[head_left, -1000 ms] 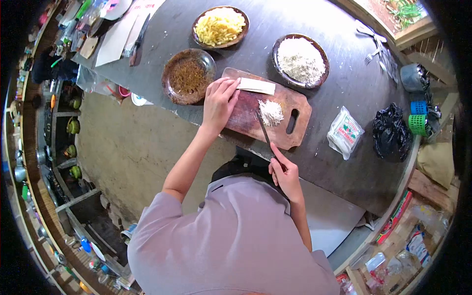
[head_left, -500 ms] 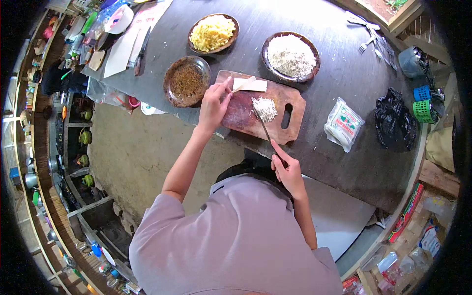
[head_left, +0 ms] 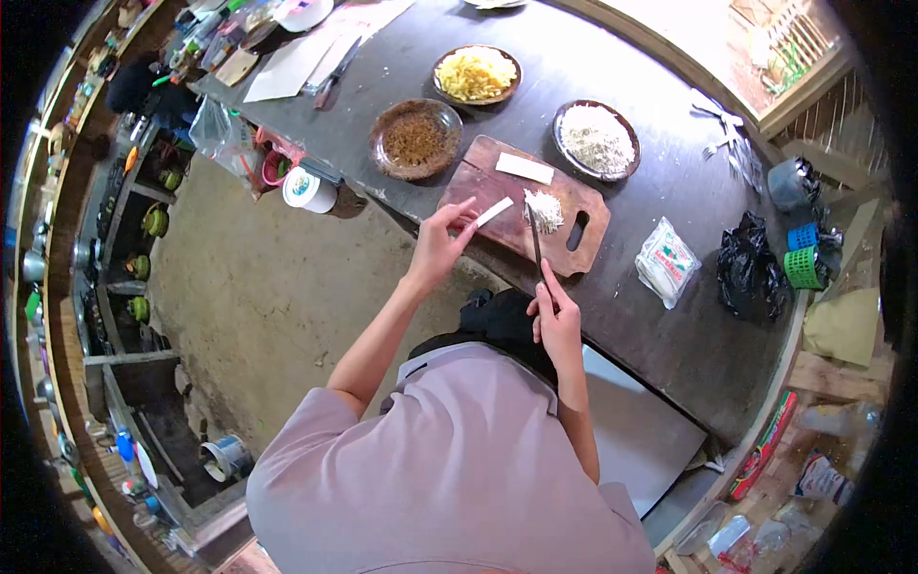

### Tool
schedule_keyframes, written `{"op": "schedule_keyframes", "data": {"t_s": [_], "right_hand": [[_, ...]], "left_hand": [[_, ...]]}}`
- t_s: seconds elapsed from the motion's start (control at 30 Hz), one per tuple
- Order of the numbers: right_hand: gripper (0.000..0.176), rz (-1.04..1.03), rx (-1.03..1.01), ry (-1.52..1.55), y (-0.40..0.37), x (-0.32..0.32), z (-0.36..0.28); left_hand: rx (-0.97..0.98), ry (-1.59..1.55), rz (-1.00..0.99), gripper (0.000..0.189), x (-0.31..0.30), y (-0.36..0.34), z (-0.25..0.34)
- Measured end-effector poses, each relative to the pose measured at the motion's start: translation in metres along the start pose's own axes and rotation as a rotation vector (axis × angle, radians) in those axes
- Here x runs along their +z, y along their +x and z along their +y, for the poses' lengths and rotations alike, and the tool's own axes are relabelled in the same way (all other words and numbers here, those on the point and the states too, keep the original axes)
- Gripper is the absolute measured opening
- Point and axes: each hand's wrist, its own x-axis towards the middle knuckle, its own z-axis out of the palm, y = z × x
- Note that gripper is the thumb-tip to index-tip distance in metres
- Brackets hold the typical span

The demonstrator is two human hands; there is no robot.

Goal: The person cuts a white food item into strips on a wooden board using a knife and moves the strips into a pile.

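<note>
My left hand pinches one end of a thin white strip over the left part of a wooden cutting board. In my right hand is a knife, index finger stretched along it and the blade pointing away from me. The blade's far end lies at a small pile of fine white shreds, beside the board's handle slot. Near the board's far edge rests a flat white rectangular piece.
Beyond the board stand a bowl of brown crumbs, a bowl of yellow pieces and a bowl of white shreds. To the right lie a printed plastic packet and a black plastic bag. Another knife lies far left.
My left hand has drawn the white strip off the flat white piece and toward me, now held slanted near the shreds. The knife stays at the pile. The camera view has shifted.
</note>
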Motion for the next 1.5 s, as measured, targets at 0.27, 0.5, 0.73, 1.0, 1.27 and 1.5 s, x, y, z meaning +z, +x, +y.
{"op": "schedule_keyframes", "data": {"t_s": [0.27, 0.5, 0.73, 1.0, 1.27, 1.5], "right_hand": [[0.053, 0.015, -0.067, -0.219, -0.011, 0.003, -0.009], [0.053, 0.133, -0.225, -0.714, 0.001, 0.010, -0.021], [0.056, 0.124, -0.388, -0.790, 0.012, 0.014, -0.005], [0.054, 0.177, -0.346, -1.007, 0.003, 0.023, -0.010], [0.048, 0.172, -0.390, -0.856, 0.031, 0.027, -0.007], [0.048, 0.157, -0.264, -0.966, -0.003, 0.022, -0.001]], "left_hand": [[0.158, 0.232, 0.018, 0.038, -0.011, 0.014, -0.012], [0.490, 0.643, -0.058, 0.030, 0.017, 0.022, 0.005], [0.519, 0.890, -0.031, 0.037, 0.047, 0.003, 0.000], [0.502, 0.881, 0.037, 0.048, 0.057, -0.007, -0.011], [0.475, 0.868, -0.032, 0.051, 0.058, -0.009, -0.010], [0.442, 0.886, -0.059, 0.056, 0.057, -0.008, -0.007]]}}
